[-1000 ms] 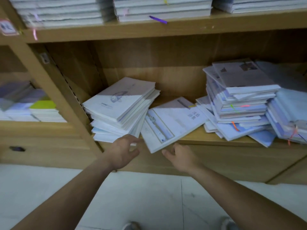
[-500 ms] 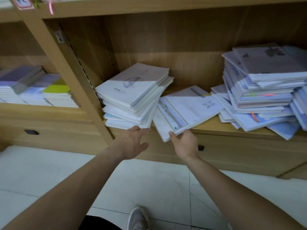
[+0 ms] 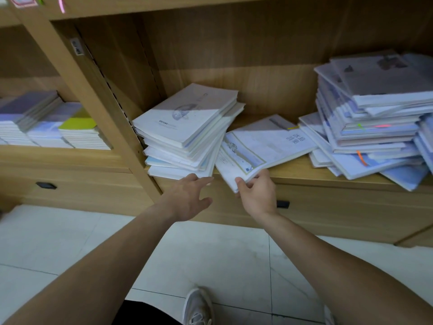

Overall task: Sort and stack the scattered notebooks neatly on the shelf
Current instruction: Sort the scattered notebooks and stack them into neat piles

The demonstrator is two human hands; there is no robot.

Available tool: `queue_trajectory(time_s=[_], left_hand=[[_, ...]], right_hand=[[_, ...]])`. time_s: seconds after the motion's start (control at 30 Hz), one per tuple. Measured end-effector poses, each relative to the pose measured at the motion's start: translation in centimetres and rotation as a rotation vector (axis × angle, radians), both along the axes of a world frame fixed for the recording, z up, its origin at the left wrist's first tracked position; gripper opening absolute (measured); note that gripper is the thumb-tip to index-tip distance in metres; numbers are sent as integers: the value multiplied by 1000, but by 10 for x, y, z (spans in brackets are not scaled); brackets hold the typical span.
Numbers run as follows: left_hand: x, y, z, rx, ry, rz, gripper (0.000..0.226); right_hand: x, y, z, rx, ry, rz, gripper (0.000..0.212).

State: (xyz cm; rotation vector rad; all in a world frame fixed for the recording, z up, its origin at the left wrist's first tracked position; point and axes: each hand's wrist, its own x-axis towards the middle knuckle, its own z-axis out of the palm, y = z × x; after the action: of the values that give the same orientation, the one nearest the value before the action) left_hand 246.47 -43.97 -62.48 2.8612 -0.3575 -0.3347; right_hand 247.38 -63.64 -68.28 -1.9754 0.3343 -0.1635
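Note:
A white notebook (image 3: 264, 146) lies askew on the wooden shelf (image 3: 295, 170), its near corner hanging over the front edge. My right hand (image 3: 257, 195) pinches that corner, thumb on top and fingers beneath. To its left, a tilted stack of white notebooks (image 3: 187, 130) leans against the shelf's upright. My left hand (image 3: 189, 198) is open, with its fingertips at the bottom front edge of this stack. A tall, messy pile of bluish notebooks (image 3: 375, 118) sits at the right.
In the left bay stand neat low stacks (image 3: 46, 123), one with a yellow-green cover. Below the shelf are drawer fronts with dark handles (image 3: 45, 185). The floor is pale tile, and a white shoe (image 3: 196, 306) shows at the bottom.
My right hand came up from below the shelf edge and took hold of the loose notebook's corner. My left hand opened and reached to the left stack's bottom edge. The view moved closer.

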Motion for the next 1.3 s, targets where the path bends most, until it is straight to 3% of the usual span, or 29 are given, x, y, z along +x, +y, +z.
queue_trajectory(time_s=[0.5, 0.77, 0.97, 1.13, 1.3], left_hand=[[-4, -4, -3, 222, -15, 7, 64], [-5, 2, -2, 225, -2, 17, 63], [-2, 4, 7, 115, -4, 26, 62], [4, -1, 6, 140, 17, 25, 65], [5, 2, -1, 202, 57, 14, 74]], right_hand=[[-4, -11, 17, -35, -44, 27, 30], [-13, -21, 15, 4, -27, 29, 30], [-24, -23, 8, 26, 35, -9, 29], [-22, -5, 5, 153, 1, -64, 51], [-18, -5, 8, 104, 19, -51, 39]])
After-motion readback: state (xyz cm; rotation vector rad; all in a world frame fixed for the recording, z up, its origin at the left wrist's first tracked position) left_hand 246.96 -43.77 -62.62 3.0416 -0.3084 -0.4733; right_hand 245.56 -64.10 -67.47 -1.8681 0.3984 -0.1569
